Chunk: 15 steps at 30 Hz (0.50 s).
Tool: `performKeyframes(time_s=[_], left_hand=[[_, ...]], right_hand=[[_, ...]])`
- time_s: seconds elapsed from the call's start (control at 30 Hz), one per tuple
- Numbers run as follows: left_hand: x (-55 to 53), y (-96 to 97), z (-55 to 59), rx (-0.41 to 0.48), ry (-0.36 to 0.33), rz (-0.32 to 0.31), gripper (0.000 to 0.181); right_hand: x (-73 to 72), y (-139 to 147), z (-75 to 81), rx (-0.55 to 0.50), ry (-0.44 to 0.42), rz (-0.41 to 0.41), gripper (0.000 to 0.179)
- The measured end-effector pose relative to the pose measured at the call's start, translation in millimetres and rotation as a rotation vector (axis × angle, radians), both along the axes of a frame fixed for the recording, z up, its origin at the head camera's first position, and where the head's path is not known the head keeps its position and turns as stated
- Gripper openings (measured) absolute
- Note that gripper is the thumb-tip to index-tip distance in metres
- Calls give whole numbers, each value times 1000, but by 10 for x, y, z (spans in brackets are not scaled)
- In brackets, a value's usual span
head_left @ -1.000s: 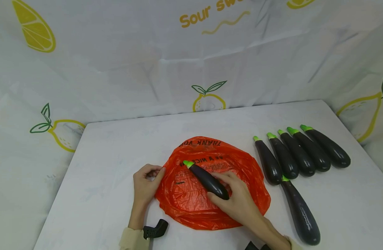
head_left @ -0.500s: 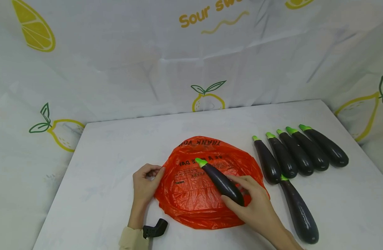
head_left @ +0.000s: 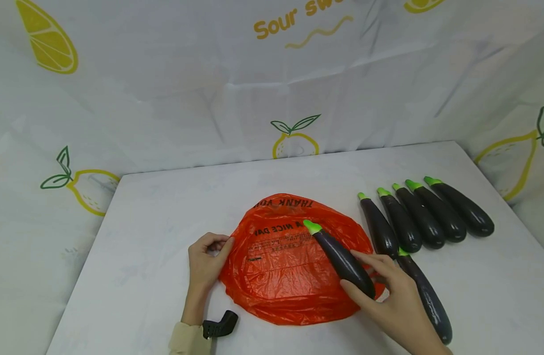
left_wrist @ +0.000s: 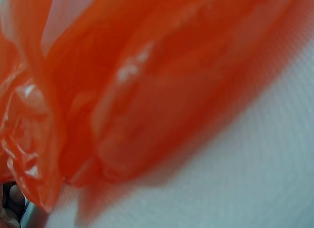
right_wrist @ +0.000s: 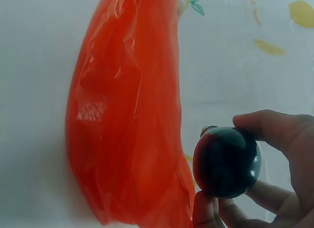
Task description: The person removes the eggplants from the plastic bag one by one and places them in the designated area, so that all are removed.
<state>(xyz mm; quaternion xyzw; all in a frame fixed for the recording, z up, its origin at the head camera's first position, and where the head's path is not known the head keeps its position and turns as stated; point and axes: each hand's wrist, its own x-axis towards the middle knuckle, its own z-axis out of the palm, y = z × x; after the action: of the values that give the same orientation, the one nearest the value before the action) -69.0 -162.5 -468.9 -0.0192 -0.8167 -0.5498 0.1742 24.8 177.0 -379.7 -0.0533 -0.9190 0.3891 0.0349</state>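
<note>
A red plastic bag [head_left: 281, 271] stands with its mouth spread wide in the middle of the table, black print on its inner side. At its left rim my left hand [head_left: 207, 259] pinches the edge between thumb and fingers. My right hand [head_left: 393, 291] grips an eggplant [head_left: 343, 259] near its thick end, over the bag's right side, with the green stem pointing up and left. In the right wrist view the eggplant [right_wrist: 228, 161] shows end-on between thumb and fingers, beside the bag [right_wrist: 127, 110]. Blurred red plastic [left_wrist: 147, 100] fills much of the left wrist view.
Several eggplants [head_left: 425, 219] lie in a slanting row at the right of the white table [head_left: 174, 207]. Another eggplant [head_left: 425, 293] lies nearer, partly behind the right hand. A white cloth with lemon prints [head_left: 187, 98] hangs behind the table.
My right hand has moved right with the eggplant, from over the bag's middle to its right side. The left hand keeps its place on the rim.
</note>
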Motion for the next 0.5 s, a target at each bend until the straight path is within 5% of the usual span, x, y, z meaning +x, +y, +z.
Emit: performKeyframes(time_s=[0.5], left_hand=[[5,-2,0,-2,9,-7,3]], right_hand=[[187,416,-39,92,-18,-129,61]])
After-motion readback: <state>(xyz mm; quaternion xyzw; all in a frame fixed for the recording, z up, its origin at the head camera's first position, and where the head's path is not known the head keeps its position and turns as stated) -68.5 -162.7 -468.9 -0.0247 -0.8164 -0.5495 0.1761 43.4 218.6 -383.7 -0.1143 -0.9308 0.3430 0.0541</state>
